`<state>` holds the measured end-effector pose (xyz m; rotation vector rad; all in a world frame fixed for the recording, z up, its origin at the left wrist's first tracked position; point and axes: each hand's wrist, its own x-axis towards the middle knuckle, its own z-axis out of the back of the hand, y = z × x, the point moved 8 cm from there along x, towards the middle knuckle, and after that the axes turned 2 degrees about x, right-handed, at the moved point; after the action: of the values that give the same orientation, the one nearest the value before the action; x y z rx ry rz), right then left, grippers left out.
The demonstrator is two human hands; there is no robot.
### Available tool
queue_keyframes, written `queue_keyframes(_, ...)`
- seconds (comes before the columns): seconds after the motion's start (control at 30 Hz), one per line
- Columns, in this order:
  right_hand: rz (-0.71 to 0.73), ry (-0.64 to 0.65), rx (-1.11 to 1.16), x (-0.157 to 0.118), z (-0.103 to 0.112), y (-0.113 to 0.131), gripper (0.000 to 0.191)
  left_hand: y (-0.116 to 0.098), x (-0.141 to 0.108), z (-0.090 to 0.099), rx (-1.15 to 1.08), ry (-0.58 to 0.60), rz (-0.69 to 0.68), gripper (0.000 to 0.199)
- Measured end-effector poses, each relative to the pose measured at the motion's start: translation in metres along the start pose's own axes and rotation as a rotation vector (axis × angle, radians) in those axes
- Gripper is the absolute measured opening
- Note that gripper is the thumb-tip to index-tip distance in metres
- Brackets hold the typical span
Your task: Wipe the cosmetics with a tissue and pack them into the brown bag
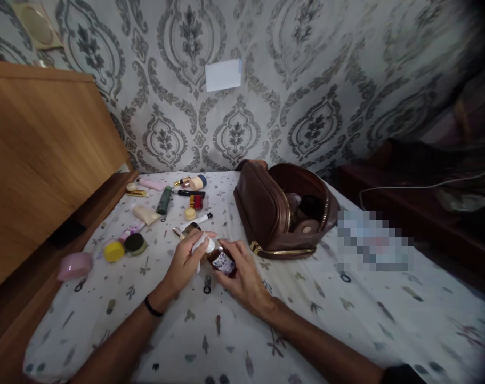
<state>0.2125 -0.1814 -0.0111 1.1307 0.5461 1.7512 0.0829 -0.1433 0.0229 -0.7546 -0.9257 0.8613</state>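
Observation:
My right hand point(244, 277) is wrapped round a dark reddish-brown bottle point(223, 263) with a patterned label and a pale top. At the bottle's top, my left hand point(187, 255) pinches a white cloth or tissue point(198, 246) against it. The bottle is tilted, its top toward my left hand. Just beyond my left hand lies a dark round item point(192, 228), partly hidden by the fingers. To the right stands a brown leather bag point(262, 208), unzipped, with several items inside.
Cosmetics lie on the patterned sheet point(226, 341) at the left: a green bottle point(164, 200), a cream tube point(145, 214), a yellow-lidded jar point(113, 251), a dark jar point(135, 244) and a pink jar point(75, 266). Wooden furniture point(46, 122) borders the left, a patterned wall the back.

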Motion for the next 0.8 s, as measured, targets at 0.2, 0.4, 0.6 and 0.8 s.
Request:
queue_keyframes(0.2, 0.074, 0.004, -0.053, -0.003, -0.002, 0.001, 0.058, 0.017, 0.001, -0.001, -0.025, -0.041, 0.093, 0.039)
queue_keyframes(0.4, 0.066, 0.035, -0.082, -0.006, -0.005, -0.005, 0.062, 0.002, -0.004, -0.008, 0.298, 0.02, -0.144, 0.031)
queue_keyframes(0.6, 0.054, 0.011, -0.057, -0.006, -0.004, -0.008, 0.062, -0.006, -0.011, -0.014, 0.335, 0.087, -0.249, 0.042)
queue_keyframes(0.8, 0.078, -0.057, -0.097, -0.006, 0.003, -0.003, 0.066, 0.007, -0.006, -0.007, 0.114, 0.022, -0.058, 0.047)
